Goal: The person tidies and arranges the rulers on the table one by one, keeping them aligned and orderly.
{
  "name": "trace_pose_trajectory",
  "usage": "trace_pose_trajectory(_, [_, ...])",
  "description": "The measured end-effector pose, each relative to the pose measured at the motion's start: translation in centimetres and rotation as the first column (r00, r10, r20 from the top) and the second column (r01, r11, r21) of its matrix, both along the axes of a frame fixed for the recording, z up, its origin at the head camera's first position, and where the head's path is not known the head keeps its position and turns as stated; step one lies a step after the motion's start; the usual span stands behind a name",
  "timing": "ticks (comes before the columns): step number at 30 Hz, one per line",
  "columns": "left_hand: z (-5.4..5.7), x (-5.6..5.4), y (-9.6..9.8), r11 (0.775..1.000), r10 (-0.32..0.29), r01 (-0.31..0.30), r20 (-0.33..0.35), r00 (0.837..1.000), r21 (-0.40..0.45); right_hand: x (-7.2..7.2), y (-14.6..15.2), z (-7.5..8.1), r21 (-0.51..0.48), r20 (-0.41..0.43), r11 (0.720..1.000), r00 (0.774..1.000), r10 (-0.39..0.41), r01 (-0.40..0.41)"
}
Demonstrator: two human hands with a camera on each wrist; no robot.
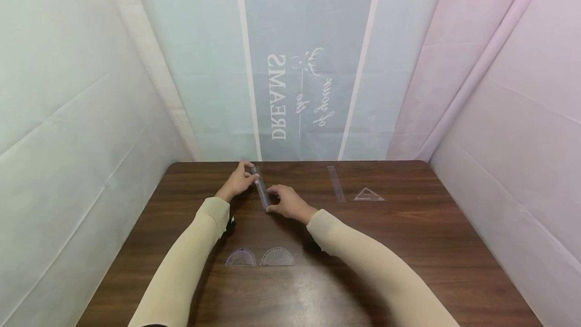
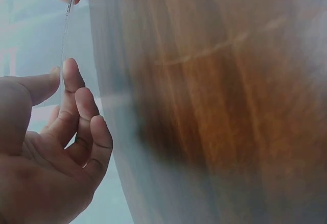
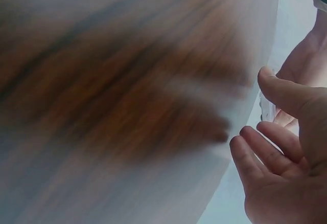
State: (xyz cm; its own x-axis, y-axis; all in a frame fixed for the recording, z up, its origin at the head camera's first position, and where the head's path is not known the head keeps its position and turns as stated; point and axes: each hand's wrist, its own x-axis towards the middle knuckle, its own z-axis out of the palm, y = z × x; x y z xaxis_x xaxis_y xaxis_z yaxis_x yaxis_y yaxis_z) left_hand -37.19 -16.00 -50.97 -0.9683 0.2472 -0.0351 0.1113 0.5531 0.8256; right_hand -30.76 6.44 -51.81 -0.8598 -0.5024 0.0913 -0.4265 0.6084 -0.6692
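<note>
A clear ruler (image 1: 262, 189) is held at a slant over the far left part of the table, with a hand at each end. My left hand (image 1: 238, 181) pinches its far part; in the left wrist view the thumb and forefinger grip the ruler (image 2: 66, 35), seen edge-on as a thin line. At the near end, my right hand (image 1: 292, 204) holds it with thumb and fingers. The right wrist view shows a short piece of the ruler (image 3: 266, 109) behind the right thumb, the rest hidden.
On the brown table (image 1: 408, 251), a second clear ruler (image 1: 336, 184) lies to the right beside a clear set square (image 1: 368, 195). Two clear protractors, one purple-tinted (image 1: 241, 257) and one plain (image 1: 277, 256), lie side by side nearer me. Fabric walls (image 1: 299, 24) enclose the table.
</note>
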Motion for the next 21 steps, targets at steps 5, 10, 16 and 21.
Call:
trace_pose_trajectory(5, [0.1, 0.3, 0.5, 0.999, -0.008, 0.008, -0.006, 1.000, 0.038, 0.6, 0.7, 0.4, -0.026, 0.004, 1.000, 1.000, 0.010, -0.010])
trace_pose_trajectory(10, [0.0, 0.8, 1.1, 0.997, -0.036, 0.037, -0.010, 0.999, 0.066, 1.4, 1.4, 0.3, -0.002, 0.018, 1.000, 1.000, 0.000, 0.000])
trace_pose_trajectory(16, [0.0, 1.2, 2.0, 0.993, -0.069, 0.072, -0.041, 0.997, 0.098, 2.4, 2.6, 0.4, -0.012, 0.026, 1.000, 1.000, -0.012, 0.012])
trace_pose_trajectory(21, [0.1, 1.6, 2.8, 0.989, -0.104, 0.111, -0.069, 0.992, 0.094, 3.3, 3.7, 0.5, -0.002, 0.011, 1.000, 1.000, -0.022, 0.022])
